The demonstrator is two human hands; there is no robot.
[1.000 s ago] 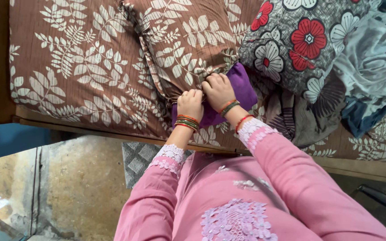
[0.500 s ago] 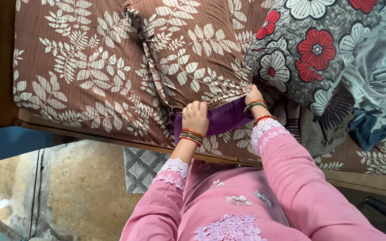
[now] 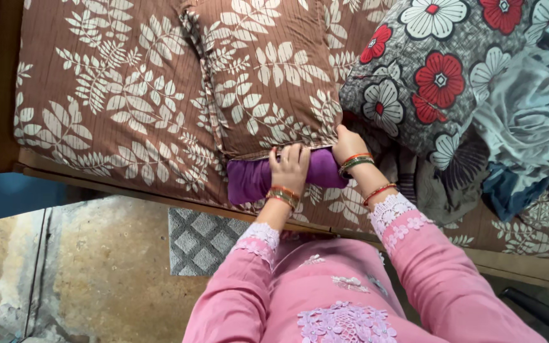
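Note:
A brown pillowcase with cream leaves [image 3: 268, 76] lies on the bed, and a purple pillow [image 3: 249, 179] sticks out of its open near end. My left hand [image 3: 289, 166] lies over the purple pillow at the case's edge, fingers curled on the fabric. My right hand [image 3: 347, 141] grips the case's right corner beside the pillow. Both wrists wear bangles above pink sleeves.
A grey pillow with red and white flowers [image 3: 427, 70] lies to the right, next to crumpled blue-grey bedding [image 3: 528, 114]. The brown leaf-print bedsheet [image 3: 109, 95] covers the bed, whose wooden edge [image 3: 128, 190] runs below. A grey patterned mat [image 3: 201, 241] lies on the stone floor.
My hands have shifted apart along the case's open end. The right hand moved to the case's right corner, the left moved right onto the pillow. More purple pillow shows at the left.

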